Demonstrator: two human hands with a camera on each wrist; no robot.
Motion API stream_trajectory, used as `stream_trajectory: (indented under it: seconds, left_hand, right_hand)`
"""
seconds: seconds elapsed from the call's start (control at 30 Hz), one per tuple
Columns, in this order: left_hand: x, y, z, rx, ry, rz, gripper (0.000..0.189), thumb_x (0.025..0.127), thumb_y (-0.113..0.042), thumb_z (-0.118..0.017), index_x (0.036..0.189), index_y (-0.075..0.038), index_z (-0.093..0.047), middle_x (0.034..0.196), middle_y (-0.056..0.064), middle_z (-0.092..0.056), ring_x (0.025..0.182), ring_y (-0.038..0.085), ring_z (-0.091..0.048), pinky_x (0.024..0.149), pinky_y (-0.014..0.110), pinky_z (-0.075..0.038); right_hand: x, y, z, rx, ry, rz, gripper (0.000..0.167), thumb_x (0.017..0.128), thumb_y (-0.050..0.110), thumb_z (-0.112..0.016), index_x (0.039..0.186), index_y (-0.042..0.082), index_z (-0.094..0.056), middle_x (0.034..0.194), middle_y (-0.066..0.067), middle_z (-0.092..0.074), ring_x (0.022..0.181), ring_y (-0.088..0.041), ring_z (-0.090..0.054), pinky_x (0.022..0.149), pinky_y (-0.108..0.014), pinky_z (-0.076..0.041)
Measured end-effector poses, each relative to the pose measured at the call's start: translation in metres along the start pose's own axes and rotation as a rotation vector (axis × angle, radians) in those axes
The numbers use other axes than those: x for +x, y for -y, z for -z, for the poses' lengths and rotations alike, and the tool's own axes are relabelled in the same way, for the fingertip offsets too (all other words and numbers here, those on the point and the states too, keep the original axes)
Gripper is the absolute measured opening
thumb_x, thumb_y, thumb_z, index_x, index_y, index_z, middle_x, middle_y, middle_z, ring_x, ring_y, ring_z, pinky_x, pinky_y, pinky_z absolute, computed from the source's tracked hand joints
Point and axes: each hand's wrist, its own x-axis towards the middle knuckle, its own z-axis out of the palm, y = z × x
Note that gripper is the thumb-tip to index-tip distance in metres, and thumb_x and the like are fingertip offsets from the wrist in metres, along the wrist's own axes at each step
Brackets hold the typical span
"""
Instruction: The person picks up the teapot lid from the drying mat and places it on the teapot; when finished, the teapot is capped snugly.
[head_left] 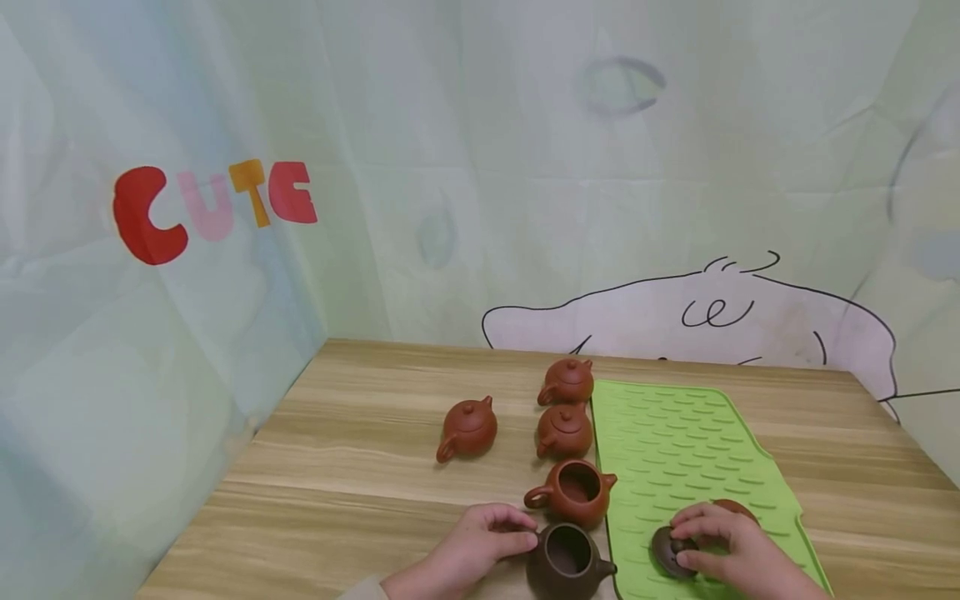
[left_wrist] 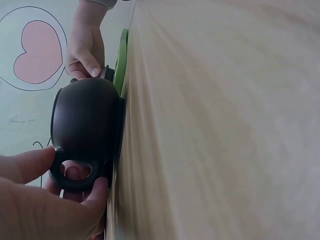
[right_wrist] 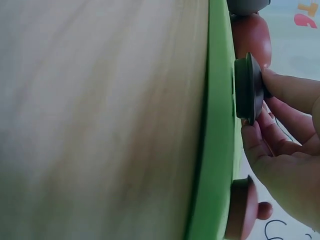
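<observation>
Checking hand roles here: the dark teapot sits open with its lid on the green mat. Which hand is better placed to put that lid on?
Probably the right hand: it already pinches the dark lid, while the left hand grips the dark teapot by its handle.

Your light wooden table [head_left: 360,492] and its load

On it you have five small clay teapots: one at nine o'clock [head_left: 467,428], four in a centre column [head_left: 564,432], the dark brown one [head_left: 567,563] nearest six. A ribbed green silicone mat [head_left: 675,442] lies at three o'clock.
</observation>
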Motion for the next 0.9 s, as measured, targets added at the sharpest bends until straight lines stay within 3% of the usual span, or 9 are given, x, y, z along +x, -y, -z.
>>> stream_trajectory:
  seconds: [0.5, 0.77, 0.9]
  left_hand:
    - [0.003, 0.0, 0.001, 0.009, 0.006, 0.017, 0.026, 0.085, -0.001, -0.068, 0.106, 0.013, -0.063, 0.091, -0.002, -0.067, 0.08, 0.007, -0.057, 0.072, 0.024, -0.049]
    - [0.003, 0.001, 0.001, 0.013, 0.011, 0.008, 0.026, 0.085, -0.001, -0.068, 0.106, 0.012, -0.063, 0.091, -0.002, -0.067, 0.08, 0.007, -0.058, 0.072, 0.024, -0.048]
    - [0.002, 0.0, 0.001, 0.01, 0.015, 0.005, 0.026, 0.085, -0.002, -0.068, 0.106, 0.013, -0.063, 0.091, -0.002, -0.067, 0.08, 0.007, -0.058, 0.072, 0.023, -0.049]
  right_hand:
    - [0.018, 0.036, -0.008, -0.024, -0.101, 0.034, 0.016, 0.088, 0.013, -0.07, 0.103, 0.008, -0.07, 0.109, -0.003, -0.064, 0.094, 0.001, -0.06, 0.073, -0.024, -0.053]
    - [0.031, 0.053, -0.016, 0.054, -0.037, 0.038, 0.018, 0.091, 0.014, -0.066, 0.107, 0.007, -0.069, 0.112, -0.007, -0.063, 0.1, 0.002, -0.057, 0.077, -0.024, -0.052]
    - [0.035, 0.06, -0.023, 0.077, -0.035, 0.081, 0.018, 0.091, 0.014, -0.066, 0.107, 0.007, -0.069, 0.112, -0.007, -0.062, 0.101, 0.0, -0.057, 0.077, -0.025, -0.051]
